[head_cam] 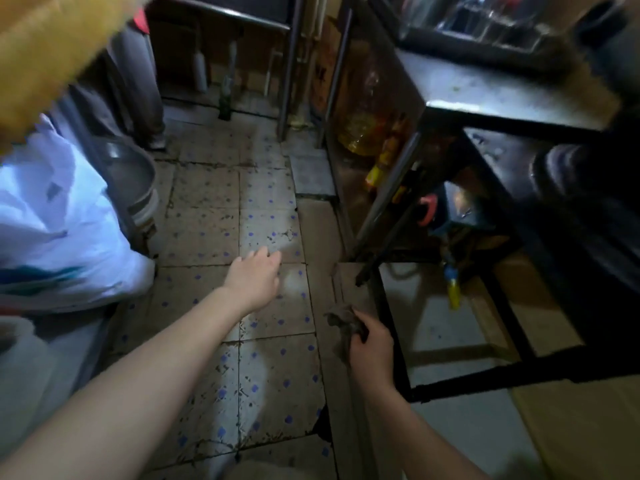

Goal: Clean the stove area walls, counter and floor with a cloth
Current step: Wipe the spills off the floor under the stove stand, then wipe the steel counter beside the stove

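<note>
Grimy floor [273, 375] under our two hands; right hand [372, 353] grips one rag [344, 320] beside the black frame [485, 384]; left hand [254, 277] loose, empty; one white sack [59, 220] left of it.

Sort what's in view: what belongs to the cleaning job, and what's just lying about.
In the job: the cloth, gripped by the right hand; the left hand, open over the tiled floor; the steel counter.

Lying about: white sack, stacked metal bowls, oil jug, green bottle by the far wall.
</note>
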`<action>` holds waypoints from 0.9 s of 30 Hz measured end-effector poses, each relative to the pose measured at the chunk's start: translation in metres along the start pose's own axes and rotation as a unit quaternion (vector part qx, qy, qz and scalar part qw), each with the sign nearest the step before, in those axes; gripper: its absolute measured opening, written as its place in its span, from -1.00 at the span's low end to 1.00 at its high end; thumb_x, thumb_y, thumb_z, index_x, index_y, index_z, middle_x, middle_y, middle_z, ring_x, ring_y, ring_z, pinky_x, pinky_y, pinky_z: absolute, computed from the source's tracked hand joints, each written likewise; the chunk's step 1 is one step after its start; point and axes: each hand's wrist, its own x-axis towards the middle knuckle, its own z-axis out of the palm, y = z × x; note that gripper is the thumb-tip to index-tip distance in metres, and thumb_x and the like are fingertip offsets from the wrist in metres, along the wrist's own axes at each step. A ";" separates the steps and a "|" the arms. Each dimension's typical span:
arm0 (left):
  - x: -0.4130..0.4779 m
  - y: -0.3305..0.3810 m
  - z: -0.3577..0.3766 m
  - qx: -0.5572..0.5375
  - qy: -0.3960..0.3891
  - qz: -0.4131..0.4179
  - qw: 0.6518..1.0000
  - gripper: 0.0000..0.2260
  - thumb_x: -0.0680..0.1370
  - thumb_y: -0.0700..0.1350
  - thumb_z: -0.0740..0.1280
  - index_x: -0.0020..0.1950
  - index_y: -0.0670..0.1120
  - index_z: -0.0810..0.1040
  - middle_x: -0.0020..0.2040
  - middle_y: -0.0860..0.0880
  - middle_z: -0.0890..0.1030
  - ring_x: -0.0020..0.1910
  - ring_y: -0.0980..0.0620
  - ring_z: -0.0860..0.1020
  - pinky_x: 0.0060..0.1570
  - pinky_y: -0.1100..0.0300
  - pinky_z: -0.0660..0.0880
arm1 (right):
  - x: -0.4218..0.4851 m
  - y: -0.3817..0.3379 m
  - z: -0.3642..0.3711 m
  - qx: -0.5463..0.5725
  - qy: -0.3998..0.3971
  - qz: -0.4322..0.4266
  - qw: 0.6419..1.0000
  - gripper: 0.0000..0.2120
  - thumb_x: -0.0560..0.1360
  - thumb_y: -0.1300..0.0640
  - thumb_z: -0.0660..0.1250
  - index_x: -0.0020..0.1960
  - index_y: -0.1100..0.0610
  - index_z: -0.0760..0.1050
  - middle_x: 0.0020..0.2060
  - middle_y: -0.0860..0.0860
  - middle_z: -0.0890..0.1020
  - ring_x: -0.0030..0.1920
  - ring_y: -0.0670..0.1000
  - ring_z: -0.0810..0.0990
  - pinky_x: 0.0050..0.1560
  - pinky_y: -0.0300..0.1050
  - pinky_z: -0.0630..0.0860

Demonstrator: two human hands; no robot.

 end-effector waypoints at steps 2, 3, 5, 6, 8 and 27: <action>-0.003 0.006 -0.043 -0.012 0.011 0.000 1.000 -0.72 0.58 -0.13 0.15 0.28 -0.10 0.38 0.23 -0.14 0.44 0.23 -0.15 0.43 0.16 -0.02 0.39 | -0.011 -0.029 -0.030 -0.081 -0.021 -0.041 0.996 -0.60 0.52 0.35 0.20 0.31 0.08 0.47 0.22 -0.03 0.53 0.18 -0.11 0.44 0.15 -0.37 0.31; -0.005 0.009 -0.064 -0.018 0.010 -0.001 1.000 -0.72 0.58 -0.14 0.14 0.28 -0.10 0.38 0.24 -0.13 0.43 0.24 -0.15 0.42 0.17 -0.03 0.38 | -0.017 -0.041 -0.044 -0.120 -0.033 -0.062 0.990 -0.58 0.52 0.36 0.19 0.33 0.09 0.46 0.25 -0.03 0.51 0.24 -0.07 0.41 0.20 -0.33 0.31; -0.010 0.012 -0.104 -0.026 0.003 0.000 1.000 -0.71 0.59 -0.14 0.12 0.30 -0.08 0.37 0.27 -0.13 0.41 0.26 -0.15 0.40 0.20 -0.04 0.36 | -0.030 -0.066 -0.069 -0.156 -0.039 -0.094 0.982 -0.54 0.50 0.39 0.17 0.35 0.10 0.44 0.28 -0.03 0.50 0.29 -0.04 0.38 0.25 -0.30 0.29; -0.014 0.014 -0.122 -0.026 -0.001 0.000 1.000 -0.71 0.59 -0.13 0.12 0.31 -0.08 0.37 0.28 -0.13 0.40 0.27 -0.15 0.39 0.20 -0.04 0.35 | -0.036 -0.078 -0.081 -0.158 -0.037 -0.096 0.982 -0.53 0.49 0.39 0.17 0.35 0.10 0.44 0.28 -0.03 0.50 0.29 -0.04 0.37 0.25 -0.32 0.28; -0.024 0.022 -0.155 -0.024 -0.005 0.004 1.000 -0.71 0.59 -0.13 0.13 0.31 -0.08 0.36 0.27 -0.13 0.41 0.26 -0.15 0.40 0.20 -0.03 0.36 | -0.049 -0.103 -0.104 -0.149 -0.033 -0.089 0.984 -0.52 0.49 0.38 0.17 0.35 0.07 0.43 0.28 -0.05 0.49 0.28 -0.09 0.36 0.25 -0.35 0.26; -0.097 0.137 -0.271 -0.036 -0.083 0.083 0.992 -0.72 0.61 -0.11 0.12 0.32 -0.08 0.36 0.28 -0.12 0.41 0.25 -0.14 0.41 0.20 -0.01 0.38 | -0.102 -0.203 -0.280 -0.130 0.060 -0.070 0.987 -0.55 0.50 0.38 0.17 0.33 0.11 0.46 0.28 -0.02 0.52 0.27 -0.01 0.38 0.26 -0.27 0.31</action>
